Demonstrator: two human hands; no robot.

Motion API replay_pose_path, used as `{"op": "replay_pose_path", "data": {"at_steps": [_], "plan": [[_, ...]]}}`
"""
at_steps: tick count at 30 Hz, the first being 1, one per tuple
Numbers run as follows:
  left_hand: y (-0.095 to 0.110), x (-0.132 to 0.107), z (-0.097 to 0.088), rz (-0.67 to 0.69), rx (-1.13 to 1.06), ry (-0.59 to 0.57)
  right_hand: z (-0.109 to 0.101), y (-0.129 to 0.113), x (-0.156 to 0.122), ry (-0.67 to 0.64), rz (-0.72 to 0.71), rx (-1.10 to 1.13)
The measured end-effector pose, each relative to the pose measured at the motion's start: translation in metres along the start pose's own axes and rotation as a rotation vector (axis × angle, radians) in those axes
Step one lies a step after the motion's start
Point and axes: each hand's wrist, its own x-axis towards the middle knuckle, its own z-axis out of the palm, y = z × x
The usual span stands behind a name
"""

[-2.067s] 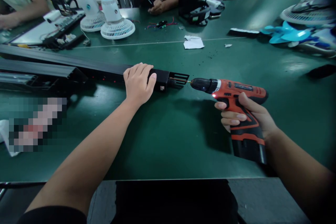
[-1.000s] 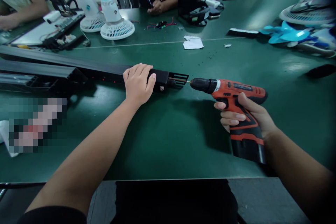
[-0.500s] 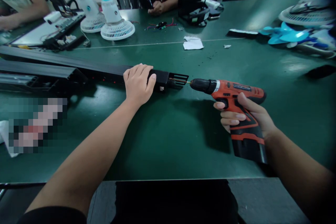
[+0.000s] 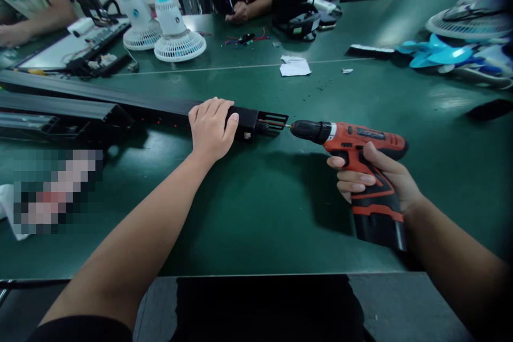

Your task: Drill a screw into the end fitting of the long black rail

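My left hand (image 4: 213,127) is wrapped over a long black rectangular bar (image 4: 168,109), close to its right end, and holds it down on the green table. From that end sticks out a slotted black bracket (image 4: 274,120). My right hand (image 4: 372,176) grips a red and black cordless drill (image 4: 360,139) by its handle, with the index finger at the trigger. The drill points left, its chuck (image 4: 308,130) level with the bracket. A thin brassy bit (image 4: 287,126) reaches to the bracket's end; whether it touches a screw inside is too small to tell.
More black metal profiles (image 4: 60,109) lie at left. Two white fans (image 4: 172,32) stand at the back, near a co-worker's hands (image 4: 239,12) with a screwdriver. White paper (image 4: 294,66) lies beyond the drill. Blue fan blades (image 4: 436,52) are at far right.
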Motion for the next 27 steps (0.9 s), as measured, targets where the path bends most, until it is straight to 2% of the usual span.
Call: {"op": "replay_pose_path", "data": {"at_steps": [10,27], "plan": [[-0.0005,0.0004,0.0003,-0.001,0.007,-0.011,-0.0050,-0.0013,0.0004,-0.019,0.061,-0.037],[-0.0003,0.0001,0.0006,0.007,0.022,-0.003,0.0020,0.0001,-0.0009,0.005,0.010,0.011]]}}
